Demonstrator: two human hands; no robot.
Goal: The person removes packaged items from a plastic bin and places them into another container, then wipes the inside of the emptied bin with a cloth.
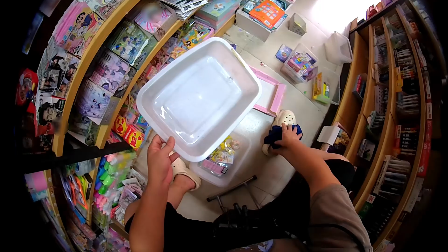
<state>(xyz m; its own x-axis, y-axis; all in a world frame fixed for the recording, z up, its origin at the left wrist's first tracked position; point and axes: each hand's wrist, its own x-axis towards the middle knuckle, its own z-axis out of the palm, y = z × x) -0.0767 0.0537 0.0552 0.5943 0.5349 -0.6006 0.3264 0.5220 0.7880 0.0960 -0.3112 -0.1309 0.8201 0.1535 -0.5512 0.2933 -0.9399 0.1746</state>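
Observation:
My left hand (161, 161) grips the near left corner of a white plastic basin (200, 93), thumb on the rim. Tilted toward me, the basin shows a bare inside with a few small dark specks. My right hand (288, 141) is closed over a bunched dark blue cloth (273, 136), just above a cream clog (285, 117) on my foot. Partly hidden under the basin, a clear plastic tub (240, 168) holds small packaged items. A pink frame-like item (278, 98) lies on the floor beyond the basin's right side.
Shelves of colourful books and cards (112, 72) curve along the left. Pen shelves (373, 112) line the right. On the aisle floor are a filled clear bin (298, 63), a clear container (338, 47) and a small grey box (297, 24). A metal stool leg (233, 189) stands below me.

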